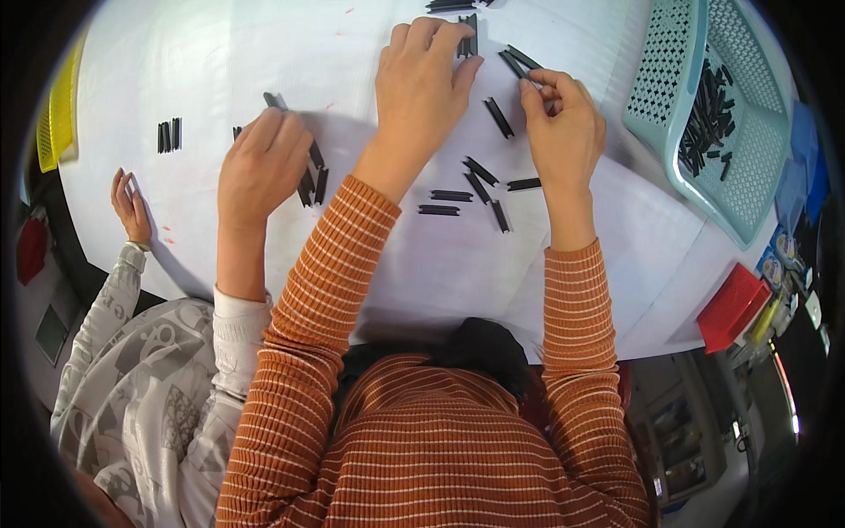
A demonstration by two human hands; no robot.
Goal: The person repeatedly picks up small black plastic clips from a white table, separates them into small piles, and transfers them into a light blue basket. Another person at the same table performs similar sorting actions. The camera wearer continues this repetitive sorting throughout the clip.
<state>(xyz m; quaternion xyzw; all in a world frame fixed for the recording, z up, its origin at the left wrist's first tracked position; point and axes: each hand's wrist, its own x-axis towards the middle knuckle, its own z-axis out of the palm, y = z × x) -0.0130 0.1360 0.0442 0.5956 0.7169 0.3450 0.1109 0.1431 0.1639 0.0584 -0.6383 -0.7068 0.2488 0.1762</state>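
My left hand (421, 84) reaches to the far middle of the table, thumb and fingers closed on small black grooved strips (467, 37) standing side by side. To its right, my right hand (566, 114) pinches the near end of a black grooved strip (511, 63). Another strip (525, 56) lies right against that one. Between my forearms, several loose strips are scattered on the white covering, among them one slanted strip (498, 118) and a flat-lying pair (451, 195). A few more strips (453, 5) lie at the far edge of the view.
A light blue perforated basket (757, 198) with many black strips stands at the right, near a red box (732, 306). On my left, a co-worker's hand (264, 163) is over other strips; their other hand (130, 207) rests near a row of strips (168, 135). A yellow basket (58, 114) stands far left.
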